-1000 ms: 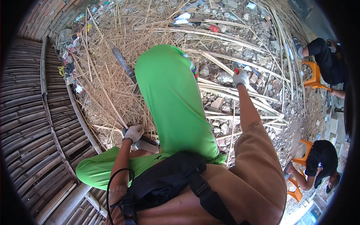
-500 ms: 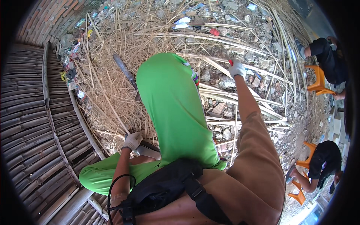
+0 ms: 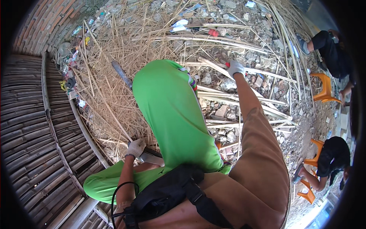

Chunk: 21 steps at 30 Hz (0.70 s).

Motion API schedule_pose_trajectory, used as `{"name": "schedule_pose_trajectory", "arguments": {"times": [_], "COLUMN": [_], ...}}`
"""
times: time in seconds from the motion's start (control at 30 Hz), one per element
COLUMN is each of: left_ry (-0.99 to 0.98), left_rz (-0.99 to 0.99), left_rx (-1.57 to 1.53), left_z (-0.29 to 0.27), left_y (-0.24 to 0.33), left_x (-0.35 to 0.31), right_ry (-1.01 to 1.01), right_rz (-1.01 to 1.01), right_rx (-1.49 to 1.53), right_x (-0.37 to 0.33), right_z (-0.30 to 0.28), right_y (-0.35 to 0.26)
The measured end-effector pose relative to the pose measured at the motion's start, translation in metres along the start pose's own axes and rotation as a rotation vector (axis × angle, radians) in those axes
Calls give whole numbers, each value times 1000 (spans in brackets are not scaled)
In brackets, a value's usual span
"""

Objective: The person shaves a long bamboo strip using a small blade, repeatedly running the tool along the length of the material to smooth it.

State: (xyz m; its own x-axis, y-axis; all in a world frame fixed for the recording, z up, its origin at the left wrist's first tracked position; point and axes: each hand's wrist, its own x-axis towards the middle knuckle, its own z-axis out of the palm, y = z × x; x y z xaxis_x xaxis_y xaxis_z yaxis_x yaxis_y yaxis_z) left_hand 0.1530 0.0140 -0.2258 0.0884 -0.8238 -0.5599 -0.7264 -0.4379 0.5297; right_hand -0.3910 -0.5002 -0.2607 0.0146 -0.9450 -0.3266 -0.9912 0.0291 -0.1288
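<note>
My left hand (image 3: 136,148), in a pale knit glove, is closed around the lower end of a long thin bamboo-like strip (image 3: 116,120), which slants up and left over the straw. Just right of that hand, partly under my green-clad leg (image 3: 173,114), shows a broad flat blade-like piece (image 3: 151,157). My right hand (image 3: 236,68), also gloved, reaches far forward with its fingers closed on a small red thing (image 3: 228,65); its kind is too small to tell. Pale split strips (image 3: 215,68) lie beside and below that hand. Past my knee juts a dark long-bladed tool (image 3: 121,74), its near end hidden.
A bamboo-slat platform (image 3: 26,126) fills the left side, with a brick wall (image 3: 49,23) behind it. Dry straw (image 3: 106,80), rubble and litter cover the ground. At the right, people in dark clothes (image 3: 333,158) sit near orange plastic stools (image 3: 323,87).
The whole view has shifted slightly. My right hand, with the red thing, sits a little further left in the picture. My left hand keeps its grip on the strip.
</note>
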Motion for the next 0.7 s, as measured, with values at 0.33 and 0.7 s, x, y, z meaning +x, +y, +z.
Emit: {"name": "schedule_pose_trajectory", "arguments": {"times": [0.33, 0.7], "left_ry": [-63, -40], "left_rz": [-84, -49], "left_rx": [0, 33], "left_z": [-5, -5], "left_y": [14, 10], "left_x": [-3, -5], "right_ry": [20, 191], "right_rz": [-160, -58], "right_rx": [43, 166], "right_x": [-11, 79], "right_z": [-10, -29], "right_y": [-13, -37]}}
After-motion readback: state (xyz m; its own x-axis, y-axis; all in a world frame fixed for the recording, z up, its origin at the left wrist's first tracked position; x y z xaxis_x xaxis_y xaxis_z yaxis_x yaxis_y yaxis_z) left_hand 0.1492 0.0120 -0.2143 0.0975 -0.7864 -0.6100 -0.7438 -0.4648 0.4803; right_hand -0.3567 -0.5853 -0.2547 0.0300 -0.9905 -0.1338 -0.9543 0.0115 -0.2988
